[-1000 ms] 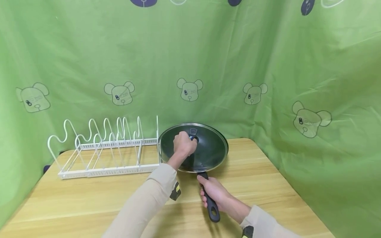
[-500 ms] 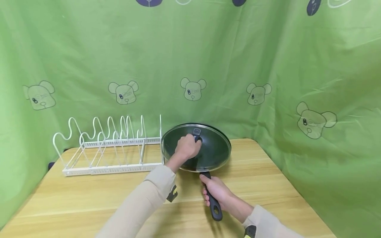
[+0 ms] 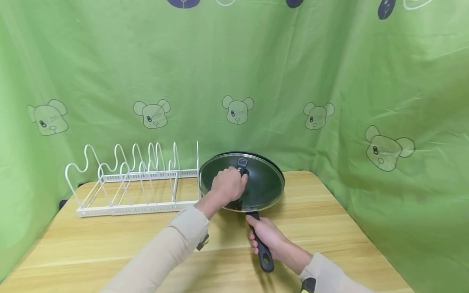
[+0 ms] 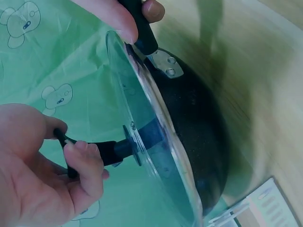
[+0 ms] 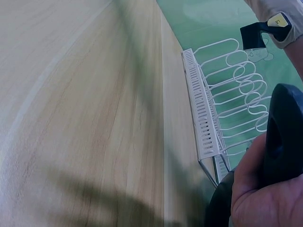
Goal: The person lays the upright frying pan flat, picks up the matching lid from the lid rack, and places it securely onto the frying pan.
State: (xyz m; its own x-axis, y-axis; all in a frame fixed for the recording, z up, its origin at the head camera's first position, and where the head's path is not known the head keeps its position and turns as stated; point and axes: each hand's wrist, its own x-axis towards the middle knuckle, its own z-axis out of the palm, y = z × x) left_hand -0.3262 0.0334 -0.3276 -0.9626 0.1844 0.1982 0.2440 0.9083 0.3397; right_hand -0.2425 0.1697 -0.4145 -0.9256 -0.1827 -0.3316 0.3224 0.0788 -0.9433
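Note:
A black frying pan [image 4: 201,118] with a glass lid [image 3: 264,185] over it stands at the back of the table, right of the rack. My left hand [image 3: 229,185] holds the lid's black handle [image 4: 106,151], fingers curled about it in the left wrist view. Below, my right hand [image 3: 269,236] grips the pan's long black handle [image 3: 266,262], whose holed end sticks out toward me. The lid lies against the pan's rim, and the pan's inside shows only darkly through the glass.
A white wire rack [image 3: 137,209] with several upright loops stands on the wooden table [image 3: 128,252], close to the pan's left edge. Green cloth [image 3: 278,73] hangs behind and along both sides.
My left hand has drawn slightly back toward me and down along the lid's handle, showing more of its top. My right hand and the pan stay put; the view has shifted a little.

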